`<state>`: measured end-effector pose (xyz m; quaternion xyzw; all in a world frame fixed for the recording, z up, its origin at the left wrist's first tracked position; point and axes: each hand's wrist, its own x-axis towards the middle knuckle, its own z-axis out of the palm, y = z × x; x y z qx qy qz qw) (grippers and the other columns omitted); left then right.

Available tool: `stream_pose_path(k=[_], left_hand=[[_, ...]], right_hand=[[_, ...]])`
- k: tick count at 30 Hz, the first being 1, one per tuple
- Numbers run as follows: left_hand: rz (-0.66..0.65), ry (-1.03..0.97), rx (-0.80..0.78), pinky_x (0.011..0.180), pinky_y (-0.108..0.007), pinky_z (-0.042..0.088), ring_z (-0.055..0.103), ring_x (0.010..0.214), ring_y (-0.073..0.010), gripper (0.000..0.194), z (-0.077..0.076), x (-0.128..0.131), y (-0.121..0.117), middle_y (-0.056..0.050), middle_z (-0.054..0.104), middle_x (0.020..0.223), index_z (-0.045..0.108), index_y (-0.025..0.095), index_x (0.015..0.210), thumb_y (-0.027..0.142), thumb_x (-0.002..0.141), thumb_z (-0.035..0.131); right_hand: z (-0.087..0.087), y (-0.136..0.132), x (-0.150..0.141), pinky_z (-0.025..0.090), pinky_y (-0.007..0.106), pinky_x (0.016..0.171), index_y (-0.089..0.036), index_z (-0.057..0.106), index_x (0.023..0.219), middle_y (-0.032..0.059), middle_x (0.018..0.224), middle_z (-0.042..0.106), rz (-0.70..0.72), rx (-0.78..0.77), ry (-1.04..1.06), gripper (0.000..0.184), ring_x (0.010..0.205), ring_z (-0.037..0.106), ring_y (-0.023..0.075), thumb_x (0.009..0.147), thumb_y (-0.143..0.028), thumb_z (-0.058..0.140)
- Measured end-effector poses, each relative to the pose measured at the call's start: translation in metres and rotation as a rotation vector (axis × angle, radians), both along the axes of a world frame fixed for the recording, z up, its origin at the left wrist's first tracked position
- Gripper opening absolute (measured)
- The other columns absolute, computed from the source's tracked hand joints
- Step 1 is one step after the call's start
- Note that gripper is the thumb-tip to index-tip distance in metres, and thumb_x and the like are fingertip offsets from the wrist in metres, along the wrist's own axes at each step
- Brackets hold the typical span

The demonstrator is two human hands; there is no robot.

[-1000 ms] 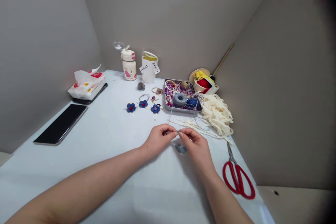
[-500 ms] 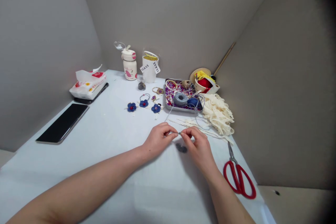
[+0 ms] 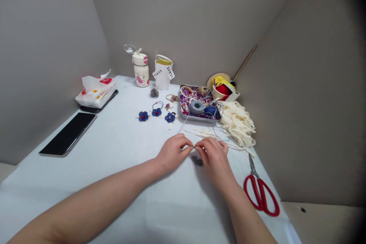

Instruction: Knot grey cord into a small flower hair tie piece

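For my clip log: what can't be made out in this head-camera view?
Head view:
What the left hand and right hand pinch: hidden by fingers.
Dark grey flat piece: partly hidden by the right hand.
Purple bits in the rectangular metal tray: too small, some under the grey thread spool.

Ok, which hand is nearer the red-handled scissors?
The right hand is nearer: it sits up and to the left of the red-handled scissors. The left hand is further left, with the right hand between it and them.
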<state>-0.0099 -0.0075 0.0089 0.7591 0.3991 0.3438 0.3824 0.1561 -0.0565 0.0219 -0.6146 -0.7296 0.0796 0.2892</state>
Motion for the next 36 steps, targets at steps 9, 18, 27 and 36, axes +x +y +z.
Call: stream_pose_path(k=[9, 18, 27, 36], left_hand=[[0.115, -0.374, -0.456, 0.065, -0.025, 0.038, 0.050, 0.066, -0.0125, 0.019, 0.004, 0.005, 0.003, -0.001, 0.061, 0.070, 0.068, 0.014, 0.079, 0.032, 0.072, 0.067], [0.100, -0.311, -0.357, 0.062, -0.024, 0.036, 0.046, 0.063, -0.0111, 0.015, 0.002, 0.007, 0.000, 0.000, 0.056, 0.068, 0.069, 0.014, 0.078, 0.028, 0.075, 0.065], [0.052, -0.142, -0.153, 0.065, -0.024, 0.039, 0.050, 0.066, -0.0116, 0.009, 0.008, 0.003, 0.004, 0.000, 0.059, 0.072, 0.071, 0.017, 0.078, 0.022, 0.077, 0.065], [-0.031, 0.032, -0.003, 0.069, -0.025, 0.039, 0.053, 0.072, -0.0131, 0.011, 0.001, -0.001, 0.005, -0.001, 0.058, 0.075, 0.071, 0.019, 0.080, 0.021, 0.082, 0.060]], right_hand=[[-0.008, 0.003, -0.005, 0.044, 0.031, 0.074, -0.020, 0.068, 0.086, 0.0044, 0.089, 0.067, -0.132, -0.243, 0.774, 0.019, 0.084, 0.059, 0.0202, 0.080, -0.036, 0.063], [-0.007, 0.002, -0.013, 0.042, 0.028, 0.069, -0.019, 0.065, 0.080, 0.0017, 0.080, 0.063, -0.168, -0.215, 0.826, 0.019, 0.076, 0.056, 0.0170, 0.080, -0.038, 0.063], [-0.002, 0.003, -0.002, 0.038, 0.027, 0.066, -0.019, 0.059, 0.074, -0.0001, 0.074, 0.057, -0.116, -0.162, 0.635, 0.017, 0.071, 0.051, 0.0157, 0.083, -0.033, 0.058], [-0.002, 0.003, 0.004, 0.030, 0.035, 0.079, -0.020, 0.057, 0.075, 0.0000, 0.079, 0.060, -0.028, -0.089, 0.155, 0.013, 0.077, 0.055, 0.0166, 0.086, -0.024, 0.053]])
